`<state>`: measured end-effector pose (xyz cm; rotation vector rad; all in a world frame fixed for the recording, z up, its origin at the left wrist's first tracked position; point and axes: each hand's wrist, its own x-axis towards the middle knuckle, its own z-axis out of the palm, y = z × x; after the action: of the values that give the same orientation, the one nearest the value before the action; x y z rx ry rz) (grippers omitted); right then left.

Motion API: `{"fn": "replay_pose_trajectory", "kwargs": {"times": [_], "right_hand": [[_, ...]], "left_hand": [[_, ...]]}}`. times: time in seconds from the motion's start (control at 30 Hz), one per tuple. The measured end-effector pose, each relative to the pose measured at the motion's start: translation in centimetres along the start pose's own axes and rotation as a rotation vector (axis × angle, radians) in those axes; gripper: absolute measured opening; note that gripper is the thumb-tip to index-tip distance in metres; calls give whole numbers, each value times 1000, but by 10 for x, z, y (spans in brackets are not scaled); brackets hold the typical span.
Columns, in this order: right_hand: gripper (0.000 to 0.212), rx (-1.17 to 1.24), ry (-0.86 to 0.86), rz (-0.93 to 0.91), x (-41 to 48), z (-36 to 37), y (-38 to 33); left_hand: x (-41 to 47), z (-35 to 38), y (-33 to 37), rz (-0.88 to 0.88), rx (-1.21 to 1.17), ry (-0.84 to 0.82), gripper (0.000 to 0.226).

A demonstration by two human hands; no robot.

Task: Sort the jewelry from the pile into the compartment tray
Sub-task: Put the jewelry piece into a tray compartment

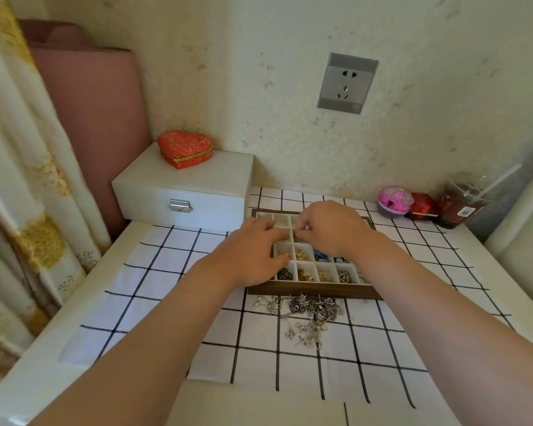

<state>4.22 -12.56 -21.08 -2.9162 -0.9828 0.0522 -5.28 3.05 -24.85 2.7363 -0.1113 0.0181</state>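
- The compartment tray (314,293) stands on a checked cloth (154,272) on the bench (243,407). The pile of jewelry (308,309) lies on the cloth just in front of the tray's near rim. I judge this is so that each piece has only a short way to go.
- The near and middle rows hold gold, dark and blue pieces, it seems one kind in each cell. The few far cells that show look bare. Many silver pieces are in the pile, so I judge the sorting is far from done.
- The right hand (330,229) is over the middle of the tray, with fingers curled and the tips drawn together as for a pinch. Whether a piece is between them, I cannot tell.
- The left hand (253,253) lies over the left side of the tray, with fingers bent a little toward the right hand, perhaps to help with a small piece. Whether it holds anything is hidden.
- The drink cup (462,207) at the far right carries a label with a code patch, but it is too small to read. No other writing shows.
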Motion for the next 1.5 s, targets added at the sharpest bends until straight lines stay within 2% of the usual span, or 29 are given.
{"fn": "replay_pose_trajectory", "kwargs": {"times": [0.1,0.27,0.43,0.83,1.07,1.27,1.4,1.5], "right_hand": [[19,-12,-33,11,1,1,0],[24,110,-45,32,-1,5,2],[25,215,-150,47,0,3,12],[35,277,-105,55,-12,-3,11],[33,250,-76,14,-17,7,15],[29,246,117,-52,-35,-9,11],[21,269,50,-119,-69,-15,6],[16,274,-2,-191,-89,-11,7]], "left_hand": [[2,0,0,-6,2,-1,57],[3,1,2,-11,9,14,56],[4,3,1,-10,10,19,55],[5,6,4,-9,55,17,60],[-1,6,7,15,40,45,62],[-8,-2,15,126,-15,192,39],[-23,-2,22,226,-26,223,17],[-38,2,21,283,17,204,10]]}}
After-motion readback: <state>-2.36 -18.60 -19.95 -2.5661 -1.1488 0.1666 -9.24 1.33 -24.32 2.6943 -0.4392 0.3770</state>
